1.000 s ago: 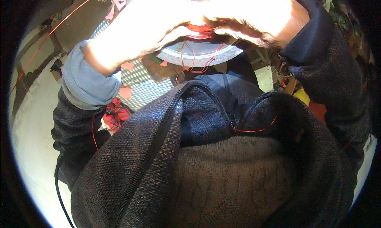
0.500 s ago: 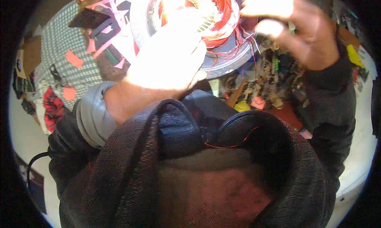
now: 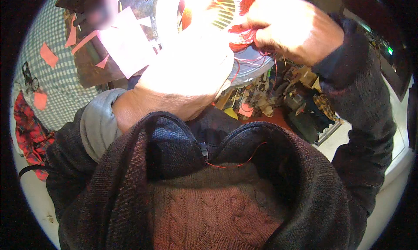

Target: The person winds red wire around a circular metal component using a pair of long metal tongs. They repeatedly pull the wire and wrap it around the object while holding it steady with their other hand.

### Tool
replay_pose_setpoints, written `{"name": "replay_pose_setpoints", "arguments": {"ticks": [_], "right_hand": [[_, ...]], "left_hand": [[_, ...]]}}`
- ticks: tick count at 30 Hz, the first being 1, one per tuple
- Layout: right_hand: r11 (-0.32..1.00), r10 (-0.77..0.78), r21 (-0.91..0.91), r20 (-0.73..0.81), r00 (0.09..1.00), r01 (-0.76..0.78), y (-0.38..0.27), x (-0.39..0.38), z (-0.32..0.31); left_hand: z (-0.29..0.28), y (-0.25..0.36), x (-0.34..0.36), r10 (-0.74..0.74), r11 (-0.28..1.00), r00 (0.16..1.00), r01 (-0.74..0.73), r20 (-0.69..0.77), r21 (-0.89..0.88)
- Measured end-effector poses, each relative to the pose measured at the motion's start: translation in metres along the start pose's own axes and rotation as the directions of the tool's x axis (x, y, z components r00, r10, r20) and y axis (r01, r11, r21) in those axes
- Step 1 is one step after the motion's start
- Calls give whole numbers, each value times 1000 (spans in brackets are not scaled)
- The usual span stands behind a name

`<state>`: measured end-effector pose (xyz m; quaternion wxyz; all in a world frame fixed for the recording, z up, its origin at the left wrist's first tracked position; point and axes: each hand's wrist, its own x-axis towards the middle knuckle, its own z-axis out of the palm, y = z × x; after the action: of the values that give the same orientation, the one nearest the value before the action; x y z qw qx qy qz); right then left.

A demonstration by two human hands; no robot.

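A round grey metal stator (image 3: 254, 71) with a slotted inner ring lies at the top of the view, under a glaring light. Bundles of red copper winding wire (image 3: 243, 44) curve around its bore, and a few loose strands hang over the front rim. My left hand (image 3: 183, 67) rests at the stator's near left side; glare washes out its fingers, so I cannot make out their grip. On the right side my right hand (image 3: 296, 30) is closed, fingertips pinching the winding bundle.
Pink paper sheets (image 3: 128, 45) and scraps lie left of the stator. Beyond them is a checked cloth (image 3: 61, 71), with red plaid fabric (image 3: 30, 132) below. Small parts clutter (image 3: 261, 91) the space beneath the stator, and a dark boxy object (image 3: 305, 124) stands at right.
My right hand has come in from the right, and its spread fingers have closed on the winding wire. My left hand stays at the stator. The whole view has shifted.
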<state>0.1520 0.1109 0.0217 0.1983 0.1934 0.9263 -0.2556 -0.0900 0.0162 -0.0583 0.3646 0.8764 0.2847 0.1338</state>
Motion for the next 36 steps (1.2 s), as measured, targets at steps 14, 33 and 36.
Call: {"name": "replay_pose_setpoints", "arguments": {"ticks": [14, 33, 36], "right_hand": [[967, -241, 40, -187, 952, 253, 40, 2, 1], [996, -48, 81, 266, 963, 27, 30, 45, 0], [935, -187, 315, 37, 982, 166, 32, 25, 0]], "left_hand": [[11, -3, -1, 20, 997, 987, -8, -161, 79], [10, -3, 3, 101, 964, 973, -44, -210, 261], [7, -2, 4, 104, 972, 967, -49, -234, 229]]}}
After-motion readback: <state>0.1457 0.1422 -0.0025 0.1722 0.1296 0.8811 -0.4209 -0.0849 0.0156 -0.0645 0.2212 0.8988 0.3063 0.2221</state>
